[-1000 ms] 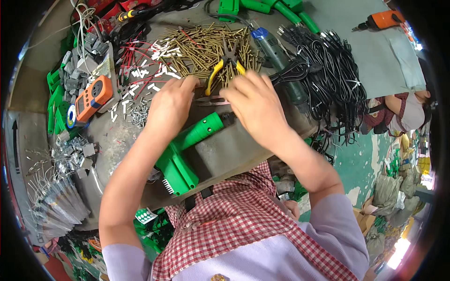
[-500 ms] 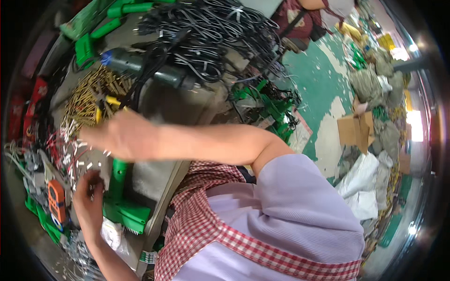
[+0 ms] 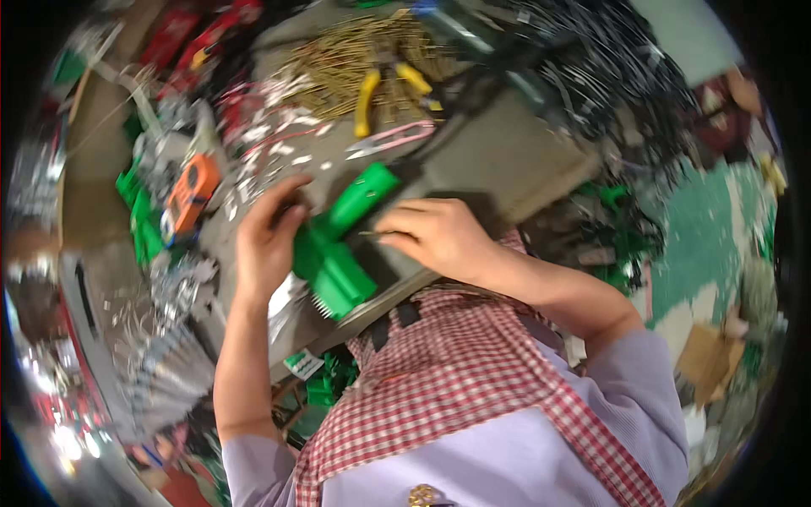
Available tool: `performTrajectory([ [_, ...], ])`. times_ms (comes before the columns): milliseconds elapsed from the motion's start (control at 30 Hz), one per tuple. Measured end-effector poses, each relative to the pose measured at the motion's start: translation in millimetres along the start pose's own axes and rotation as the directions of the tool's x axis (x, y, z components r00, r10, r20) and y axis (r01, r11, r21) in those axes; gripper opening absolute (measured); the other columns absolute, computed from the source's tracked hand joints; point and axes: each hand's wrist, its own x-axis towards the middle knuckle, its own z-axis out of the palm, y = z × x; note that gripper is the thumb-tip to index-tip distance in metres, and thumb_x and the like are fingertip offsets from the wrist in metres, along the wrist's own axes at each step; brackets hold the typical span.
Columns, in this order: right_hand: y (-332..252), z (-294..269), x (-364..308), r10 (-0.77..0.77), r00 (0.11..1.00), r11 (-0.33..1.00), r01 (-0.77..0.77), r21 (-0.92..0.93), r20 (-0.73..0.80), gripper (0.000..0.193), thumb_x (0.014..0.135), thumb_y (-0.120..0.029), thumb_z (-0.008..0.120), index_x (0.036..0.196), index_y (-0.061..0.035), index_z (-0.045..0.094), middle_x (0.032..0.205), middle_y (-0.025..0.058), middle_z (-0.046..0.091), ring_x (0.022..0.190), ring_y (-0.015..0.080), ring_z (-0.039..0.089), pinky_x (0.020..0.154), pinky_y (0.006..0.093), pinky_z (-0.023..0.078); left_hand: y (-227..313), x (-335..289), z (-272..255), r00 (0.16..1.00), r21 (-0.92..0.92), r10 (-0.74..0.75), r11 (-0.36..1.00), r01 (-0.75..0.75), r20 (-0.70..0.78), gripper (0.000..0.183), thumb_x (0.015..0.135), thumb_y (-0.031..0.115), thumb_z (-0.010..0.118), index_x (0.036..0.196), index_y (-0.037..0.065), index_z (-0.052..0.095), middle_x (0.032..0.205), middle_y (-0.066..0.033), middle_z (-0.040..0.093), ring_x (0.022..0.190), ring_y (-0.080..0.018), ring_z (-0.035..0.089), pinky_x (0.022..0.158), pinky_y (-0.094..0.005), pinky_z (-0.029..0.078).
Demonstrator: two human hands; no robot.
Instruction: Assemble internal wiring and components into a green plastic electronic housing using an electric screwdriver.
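A green plastic T-shaped tool [image 3: 334,269] with a row of teeth along its head lies on the workbench [image 3: 473,182] in front of me. Beside the left end of its head is my left hand [image 3: 263,241], fingers curled and thumb and index apart, with nothing visible between them. On the tool's right, my right hand [image 3: 443,235] pinches a thin brass-coloured pin [image 3: 368,233], pointing toward the tool's handle. Beyond the handle lie pink-handled scissors [image 3: 397,138], then yellow-handled pliers [image 3: 367,103] against a heap of long brass-coloured pins [image 3: 334,68].
Small white pieces [image 3: 279,148] and red wires are strewn at the far left of the bench. An orange meter [image 3: 193,190] lies left of my left hand. Bundled black cables [image 3: 604,76] fill the far right. Below the bench's right edge are green parts [image 3: 612,220].
My right hand has come back from the heap of pins to the green tool with a pin in its fingers. The view has turned, and my left hand stays beside the tool.
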Motion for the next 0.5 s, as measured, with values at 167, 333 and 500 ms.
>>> performTrajectory([
  [167,-21,10,10,-0.012,0.996,0.999,0.015,-0.036,0.086,0.013,0.080,-0.016,0.067,0.090,-0.0075,0.066,0.079,0.0072,0.061,0.071,0.0274,0.061,0.062,0.0367,0.049,-6,-12,0,0.997,-0.131,-0.007,0.991,-0.002,-0.072,0.038,0.088,-0.010,0.050,0.123,0.005,0.059,0.094,-0.0032,0.058,0.087,-0.0101,0.054,0.078,-0.0234,0.045],
  [333,-24,22,16,-0.033,0.995,0.996,0.040,-0.085,0.091,0.016,0.079,-0.015,0.068,0.092,-0.0062,0.067,0.079,0.0075,0.060,0.070,0.0271,0.060,0.062,0.0361,0.049,-2,-3,7,0.992,-0.049,0.103,0.993,-0.107,-0.078,0.037,0.088,-0.009,0.050,0.122,0.002,0.058,0.095,-0.0034,0.057,0.087,-0.0107,0.053,0.080,-0.0247,0.045],
  [500,-24,21,20,-0.089,0.993,0.978,0.103,-0.183,0.080,0.012,0.078,-0.014,0.067,0.088,-0.0080,0.065,0.080,0.0059,0.056,0.075,0.0248,0.059,0.065,0.0361,0.049,-3,2,11,0.988,0.130,0.152,0.981,-0.145,-0.040,0.039,0.084,-0.011,0.053,0.118,0.006,0.061,0.089,-0.0044,0.057,0.081,-0.0134,0.055,0.076,-0.0256,0.045],
])
